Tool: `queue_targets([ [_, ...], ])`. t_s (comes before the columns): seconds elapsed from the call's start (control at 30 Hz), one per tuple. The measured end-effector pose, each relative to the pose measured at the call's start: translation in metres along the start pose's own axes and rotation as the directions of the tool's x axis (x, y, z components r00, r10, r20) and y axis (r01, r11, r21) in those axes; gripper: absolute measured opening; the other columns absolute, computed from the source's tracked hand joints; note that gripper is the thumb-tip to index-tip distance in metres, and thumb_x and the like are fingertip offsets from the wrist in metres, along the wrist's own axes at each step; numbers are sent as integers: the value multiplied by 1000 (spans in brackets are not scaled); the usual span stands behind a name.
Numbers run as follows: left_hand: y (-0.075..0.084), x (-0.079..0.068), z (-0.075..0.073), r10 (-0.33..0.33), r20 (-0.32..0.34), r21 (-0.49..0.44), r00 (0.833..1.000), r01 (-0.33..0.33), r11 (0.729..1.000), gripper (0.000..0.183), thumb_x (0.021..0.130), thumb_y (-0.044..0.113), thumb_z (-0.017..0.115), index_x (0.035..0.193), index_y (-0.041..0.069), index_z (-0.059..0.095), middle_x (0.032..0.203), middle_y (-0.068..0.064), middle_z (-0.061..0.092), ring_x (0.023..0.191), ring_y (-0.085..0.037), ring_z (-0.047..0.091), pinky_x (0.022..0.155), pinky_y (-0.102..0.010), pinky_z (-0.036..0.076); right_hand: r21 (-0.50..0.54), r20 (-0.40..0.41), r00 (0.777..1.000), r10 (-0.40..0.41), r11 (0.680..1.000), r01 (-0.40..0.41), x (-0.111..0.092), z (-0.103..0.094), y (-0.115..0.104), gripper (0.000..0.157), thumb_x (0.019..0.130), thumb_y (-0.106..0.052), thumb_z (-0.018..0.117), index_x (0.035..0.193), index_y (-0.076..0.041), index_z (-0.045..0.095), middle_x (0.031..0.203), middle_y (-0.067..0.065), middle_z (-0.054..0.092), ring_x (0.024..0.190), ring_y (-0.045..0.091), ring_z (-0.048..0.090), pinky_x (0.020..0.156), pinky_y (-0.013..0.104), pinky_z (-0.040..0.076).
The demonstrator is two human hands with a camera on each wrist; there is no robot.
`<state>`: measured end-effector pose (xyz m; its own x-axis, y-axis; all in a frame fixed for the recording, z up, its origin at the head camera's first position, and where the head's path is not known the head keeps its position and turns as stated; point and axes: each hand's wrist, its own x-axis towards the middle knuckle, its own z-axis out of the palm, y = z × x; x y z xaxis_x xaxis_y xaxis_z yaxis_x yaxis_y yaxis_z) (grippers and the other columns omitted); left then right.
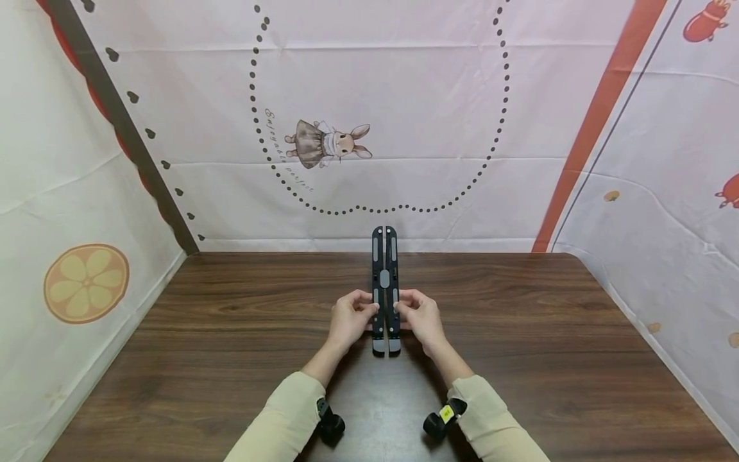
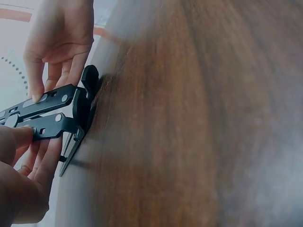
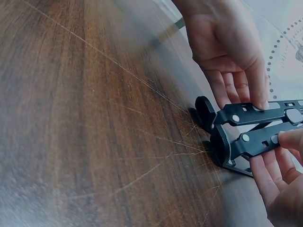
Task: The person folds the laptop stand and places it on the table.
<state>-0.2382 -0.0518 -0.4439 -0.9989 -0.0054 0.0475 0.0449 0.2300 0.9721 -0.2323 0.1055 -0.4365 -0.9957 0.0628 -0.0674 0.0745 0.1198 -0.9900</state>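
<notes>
A black folding laptop stand (image 1: pixel 378 260) with grey pads is upright in front of me, its two long bars close together and joined by a grey oval hub (image 1: pixel 385 278). My left hand (image 1: pixel 348 319) pinches the left bar between thumb and fingers, low down. Opposite it, my right hand (image 1: pixel 424 321) pinches the right bar the same way. In the left wrist view, hooked feet (image 2: pixel 90 78) stick out from the bars' near ends, close to the wood. The right wrist view shows thumbs on top of the bars and fingers beneath, partly hidden by the stand (image 3: pixel 260 142).
The brown wooden table (image 1: pixel 231 321) spreads to both sides. Behind it hangs a printed white cloth (image 1: pixel 404 109) with a rabbit figure, and similar cloth (image 1: pixel 34 224) walls both sides. A black camera is strapped at each sleeve cuff (image 1: pixel 297 398).
</notes>
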Motion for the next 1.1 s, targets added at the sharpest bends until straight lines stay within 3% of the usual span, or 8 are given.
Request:
queue_targets([
  [0.2,0,0,3,6,-7,17,1000,-6,1000,15,83,8,66,97,3,65,79,-7,67,63,-14,63,53,-29,54,5,3,1000,-8,1000,8,-1,0,0,23,87,-5,60,109,-9,64,90,9,63,75,17,63,64,34,55],
  [0.5,1,0,9,14,-20,31,1000,-14,999,11,82,9,67,93,7,66,77,-6,69,62,-11,62,52,-28,53,22,6,1000,-8,1000,7,-1,-1,1,22,86,-5,60,108,-9,64,92,11,63,74,18,64,65,36,55],
  [1.1,4,0,10,11,-25,36,1000,-10,999,11,83,8,66,93,6,65,78,-8,67,61,-13,63,51,-29,54,-30,14,1000,-12,999,13,-1,-2,-4,21,86,-6,61,107,-10,63,93,10,59,71,18,65,63,33,55],
])
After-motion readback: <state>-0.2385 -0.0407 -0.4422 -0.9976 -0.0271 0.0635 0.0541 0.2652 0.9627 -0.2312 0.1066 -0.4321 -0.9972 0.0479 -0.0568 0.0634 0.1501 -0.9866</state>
